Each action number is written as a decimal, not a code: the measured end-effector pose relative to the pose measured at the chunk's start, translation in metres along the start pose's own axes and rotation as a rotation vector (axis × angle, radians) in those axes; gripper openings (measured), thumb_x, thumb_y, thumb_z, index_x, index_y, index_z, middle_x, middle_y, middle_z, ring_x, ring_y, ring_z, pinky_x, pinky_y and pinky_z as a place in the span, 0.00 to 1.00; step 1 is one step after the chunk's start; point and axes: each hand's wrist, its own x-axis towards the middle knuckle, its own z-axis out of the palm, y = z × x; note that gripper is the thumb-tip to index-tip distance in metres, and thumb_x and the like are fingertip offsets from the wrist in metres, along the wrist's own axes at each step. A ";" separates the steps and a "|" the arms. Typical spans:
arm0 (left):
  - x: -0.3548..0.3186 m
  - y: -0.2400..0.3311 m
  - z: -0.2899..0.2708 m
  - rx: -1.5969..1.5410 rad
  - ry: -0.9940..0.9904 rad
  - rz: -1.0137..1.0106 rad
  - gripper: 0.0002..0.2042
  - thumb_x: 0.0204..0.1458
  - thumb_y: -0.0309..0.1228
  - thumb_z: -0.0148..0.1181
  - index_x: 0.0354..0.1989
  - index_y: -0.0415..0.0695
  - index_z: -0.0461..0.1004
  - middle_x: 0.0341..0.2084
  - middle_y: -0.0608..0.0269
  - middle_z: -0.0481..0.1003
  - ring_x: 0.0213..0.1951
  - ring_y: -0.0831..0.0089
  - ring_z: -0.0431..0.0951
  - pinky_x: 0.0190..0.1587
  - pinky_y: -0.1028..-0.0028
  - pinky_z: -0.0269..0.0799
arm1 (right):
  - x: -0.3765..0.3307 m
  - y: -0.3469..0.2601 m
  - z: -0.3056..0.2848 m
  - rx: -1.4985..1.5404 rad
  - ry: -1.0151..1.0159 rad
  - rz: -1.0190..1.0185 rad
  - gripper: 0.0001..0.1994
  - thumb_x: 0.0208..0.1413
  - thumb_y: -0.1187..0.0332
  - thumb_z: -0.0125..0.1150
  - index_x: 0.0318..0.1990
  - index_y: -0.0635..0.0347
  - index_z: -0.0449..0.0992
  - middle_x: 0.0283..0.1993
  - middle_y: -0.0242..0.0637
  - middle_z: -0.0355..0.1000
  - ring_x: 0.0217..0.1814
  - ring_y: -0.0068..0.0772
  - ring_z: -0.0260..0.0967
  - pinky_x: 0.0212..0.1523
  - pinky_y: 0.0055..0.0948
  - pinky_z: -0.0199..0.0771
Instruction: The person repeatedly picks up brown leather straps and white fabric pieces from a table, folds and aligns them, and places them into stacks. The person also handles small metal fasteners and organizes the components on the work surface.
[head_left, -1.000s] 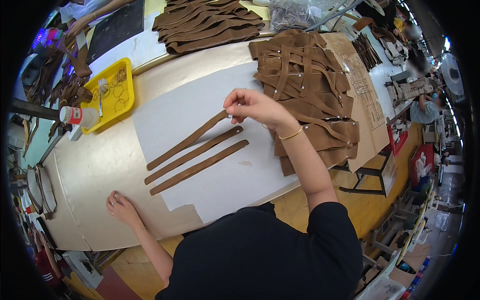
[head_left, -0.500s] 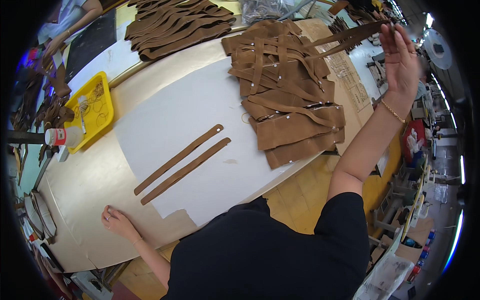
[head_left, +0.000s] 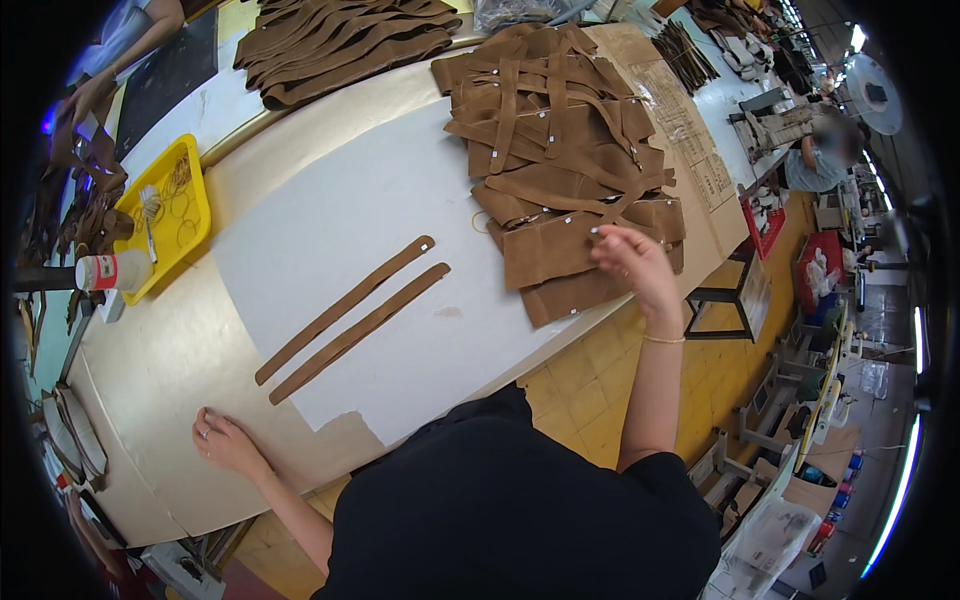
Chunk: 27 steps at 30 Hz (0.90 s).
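My right hand [head_left: 640, 268] is over the near right part of a pile of brown leather pieces [head_left: 550, 255]. Its fingertips are drawn together at the white-tagged end of a brown leather strap [head_left: 640, 192], which lies across the pile. Motion blurs these fingers a little. My left hand [head_left: 228, 445] rests low over the gold-coloured table cover, thumb and fingers curled together; whatever they may hold is too small to make out. Between my hands, two more brown straps [head_left: 345, 310] lie side by side on a white sheet [head_left: 310, 210].
A yellow tray [head_left: 205, 205] with rubber bands and a white pen stands at the left, a white jar [head_left: 112, 270] beside it. Folded brown strips [head_left: 345, 50] lie at the back. Cardboard [head_left: 690, 140] sticks out under the pile. Another person's arm [head_left: 140, 45] reaches in at far left.
My right hand has swung down and inward from the far right to the pile. The strap it held out in the air now lies across the pieces. My left hand has barely moved.
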 end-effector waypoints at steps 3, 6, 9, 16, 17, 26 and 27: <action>0.003 0.008 -0.001 0.002 -0.006 0.011 0.14 0.62 0.34 0.46 0.52 0.48 0.73 0.53 0.53 0.69 0.55 0.50 0.67 0.54 0.54 0.64 | -0.012 0.000 0.019 -0.089 -0.130 0.091 0.15 0.62 0.64 0.59 0.51 0.63 0.75 0.38 0.33 0.76 0.37 0.22 0.75 0.40 0.21 0.75; 0.005 -0.001 0.001 0.025 -0.011 0.053 0.14 0.60 0.32 0.47 0.52 0.48 0.73 0.53 0.53 0.70 0.54 0.51 0.67 0.54 0.55 0.63 | -0.009 -0.018 0.045 -0.283 -0.253 0.050 0.14 0.62 0.63 0.59 0.48 0.65 0.76 0.37 0.32 0.76 0.35 0.20 0.73 0.39 0.20 0.74; 0.001 -0.009 0.009 0.004 0.011 0.046 0.14 0.59 0.31 0.48 0.52 0.48 0.72 0.52 0.54 0.69 0.53 0.51 0.67 0.55 0.55 0.62 | 0.005 -0.024 0.078 -0.357 -0.337 -0.101 0.14 0.61 0.64 0.59 0.45 0.66 0.77 0.34 0.30 0.75 0.34 0.18 0.72 0.37 0.21 0.73; 0.002 0.003 0.007 -0.012 0.034 0.012 0.15 0.57 0.29 0.49 0.52 0.47 0.72 0.53 0.55 0.68 0.53 0.52 0.66 0.56 0.54 0.61 | 0.046 -0.004 0.183 -0.742 -0.361 -0.619 0.13 0.53 0.70 0.63 0.46 0.62 0.76 0.36 0.39 0.73 0.35 0.34 0.71 0.40 0.29 0.72; 0.003 0.003 0.007 -0.011 0.038 0.017 0.15 0.57 0.29 0.49 0.52 0.47 0.72 0.53 0.55 0.68 0.53 0.52 0.66 0.56 0.55 0.61 | 0.050 0.003 0.193 -0.752 -0.360 -0.670 0.13 0.52 0.70 0.64 0.45 0.62 0.76 0.36 0.40 0.73 0.36 0.36 0.71 0.41 0.30 0.72; 0.001 -0.007 0.013 -0.077 0.029 0.036 0.14 0.57 0.27 0.49 0.51 0.45 0.73 0.52 0.53 0.68 0.53 0.52 0.67 0.55 0.56 0.63 | 0.059 0.000 0.203 -0.987 -0.511 -0.660 0.07 0.50 0.70 0.65 0.33 0.61 0.75 0.36 0.38 0.71 0.39 0.39 0.71 0.43 0.34 0.71; 0.002 -0.004 0.011 -0.062 0.028 0.025 0.14 0.57 0.27 0.49 0.51 0.46 0.73 0.52 0.53 0.68 0.53 0.52 0.67 0.54 0.56 0.63 | 0.058 -0.004 0.205 -0.992 -0.527 -0.726 0.07 0.51 0.70 0.65 0.33 0.62 0.74 0.33 0.35 0.71 0.36 0.35 0.71 0.42 0.31 0.71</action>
